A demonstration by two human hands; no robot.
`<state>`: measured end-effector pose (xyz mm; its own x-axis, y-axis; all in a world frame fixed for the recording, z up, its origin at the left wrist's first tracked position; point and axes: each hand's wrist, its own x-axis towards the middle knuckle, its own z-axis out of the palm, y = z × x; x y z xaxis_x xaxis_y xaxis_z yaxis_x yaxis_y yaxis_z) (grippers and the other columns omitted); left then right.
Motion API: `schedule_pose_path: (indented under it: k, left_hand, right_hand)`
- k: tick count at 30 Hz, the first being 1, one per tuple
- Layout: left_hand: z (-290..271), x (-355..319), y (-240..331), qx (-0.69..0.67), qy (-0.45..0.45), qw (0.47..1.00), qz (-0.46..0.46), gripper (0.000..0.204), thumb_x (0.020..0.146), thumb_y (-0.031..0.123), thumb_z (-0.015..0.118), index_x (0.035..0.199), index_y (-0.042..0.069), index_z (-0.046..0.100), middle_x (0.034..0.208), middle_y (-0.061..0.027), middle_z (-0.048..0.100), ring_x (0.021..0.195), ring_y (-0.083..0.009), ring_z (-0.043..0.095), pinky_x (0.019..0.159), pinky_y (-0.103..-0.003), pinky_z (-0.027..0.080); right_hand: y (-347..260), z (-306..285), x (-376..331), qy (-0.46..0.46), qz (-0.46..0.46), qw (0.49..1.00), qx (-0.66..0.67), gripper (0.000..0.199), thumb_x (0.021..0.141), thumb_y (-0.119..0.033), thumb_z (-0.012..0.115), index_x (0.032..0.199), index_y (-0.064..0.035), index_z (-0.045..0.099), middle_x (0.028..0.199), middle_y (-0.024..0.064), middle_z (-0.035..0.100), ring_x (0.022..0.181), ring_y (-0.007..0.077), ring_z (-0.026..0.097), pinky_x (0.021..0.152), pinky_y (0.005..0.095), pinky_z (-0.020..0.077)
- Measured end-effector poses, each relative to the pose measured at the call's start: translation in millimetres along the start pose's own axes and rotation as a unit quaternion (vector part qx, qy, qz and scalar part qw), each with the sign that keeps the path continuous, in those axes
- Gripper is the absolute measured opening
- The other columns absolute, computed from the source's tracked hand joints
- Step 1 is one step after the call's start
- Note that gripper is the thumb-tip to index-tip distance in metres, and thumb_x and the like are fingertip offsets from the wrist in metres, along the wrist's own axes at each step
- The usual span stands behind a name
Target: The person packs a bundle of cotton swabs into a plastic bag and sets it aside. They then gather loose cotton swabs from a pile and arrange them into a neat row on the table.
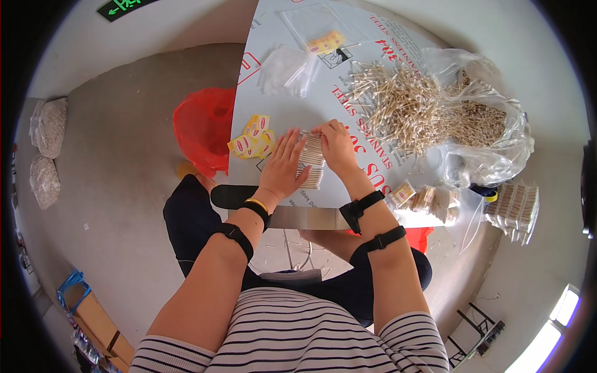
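A neat row of cotton swabs (314,176) lies side by side on the table, between my hands. My left hand (282,166) rests flat along the row's left side, fingers stretched out and thumb apart. My right hand (338,147) bends over the upper right end of the row with its fingertips pinched together; what they grip, if anything, is hidden. Beside my left fingers lie several yellow printed cards (252,138). Right of my right hand spreads a large loose heap of cotton swabs (398,105).
A big clear plastic bag (507,152) spills swabs at the right. Small clear bags (286,73) lie at the far side. Filled packets (403,193) sit near the front right edge, beside stacked swab packs (515,212). A red bag (200,127) hangs off the left edge.
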<state>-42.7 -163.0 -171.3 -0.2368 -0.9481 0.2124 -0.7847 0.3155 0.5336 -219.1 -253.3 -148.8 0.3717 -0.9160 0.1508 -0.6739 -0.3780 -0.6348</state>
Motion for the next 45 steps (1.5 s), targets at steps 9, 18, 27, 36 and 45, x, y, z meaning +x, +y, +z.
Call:
schedule_pose_path:
  k: [9, 18, 27, 36, 45]
  left_hand:
    - [-3, 3, 2, 0.056, -0.045, 0.997, -0.002, 0.069, 0.101, 0.038, 0.057, 0.16, 0.008, 0.038, 0.17, -0.0134, 0.031, 0.157, -0.0332, 0.028, 0.131, -0.049, 0.021]
    - [-2, 0, 1, 0.05, -0.037, 0.998, 0.001, 0.068, 0.102, 0.039, 0.056, 0.16, 0.008, 0.038, 0.169, -0.015, 0.031, 0.157, -0.035, 0.029, 0.13, -0.05, 0.023]
    - [-2, 3, -2, 0.044, -0.025, 0.999, -0.001, 0.065, 0.102, 0.039, 0.056, 0.157, 0.008, 0.041, 0.168, -0.0166, 0.032, 0.156, -0.0355, 0.031, 0.13, -0.051, 0.023]
    - [1, 1, 2, 0.022, -0.009, 1.0, 0.006, 0.066, 0.102, 0.041, 0.056, 0.156, 0.008, 0.041, 0.167, -0.017, 0.035, 0.155, -0.0365, 0.033, 0.129, -0.052, 0.024]
    - [-1, 2, -1, 0.007, 0.004, 1.0, 0.017, 0.067, 0.101, 0.038, 0.059, 0.155, 0.005, 0.041, 0.166, -0.019, 0.035, 0.153, -0.0382, 0.035, 0.128, -0.054, 0.025]
  right_hand:
    - [73, -83, -34, 0.115, 0.131, 0.98, -0.096, 0.028, 0.085, 0.003, 0.069, 0.111, -0.0083, 0.072, 0.108, 0.0138, 0.063, 0.105, 0.0382, 0.062, 0.094, 0.047, 0.0505]
    - [88, -75, -5, 0.081, 0.166, 0.979, -0.086, 0.037, 0.086, -0.002, 0.072, 0.121, -0.0104, 0.067, 0.121, 0.0134, 0.061, 0.108, 0.0396, 0.064, 0.088, 0.0493, 0.0546]
    - [45, -20, 34, 0.077, 0.144, 0.983, -0.081, 0.016, 0.09, -0.015, 0.072, 0.105, -0.0139, 0.073, 0.102, 0.0119, 0.07, 0.091, 0.037, 0.071, 0.079, 0.0473, 0.0578]
    - [11, -50, 42, -0.039, 0.135, 0.987, -0.083, 0.022, 0.088, -0.02, 0.077, 0.109, -0.0145, 0.074, 0.1, 0.0107, 0.074, 0.093, 0.0339, 0.073, 0.082, 0.048, 0.0569]
    - [33, -98, -2, -0.235, 0.021, 0.97, -0.053, 0.022, 0.085, -0.022, 0.081, 0.102, -0.0134, 0.07, 0.1, 0.0071, 0.07, 0.094, 0.0275, 0.07, 0.082, 0.0435, 0.0556]
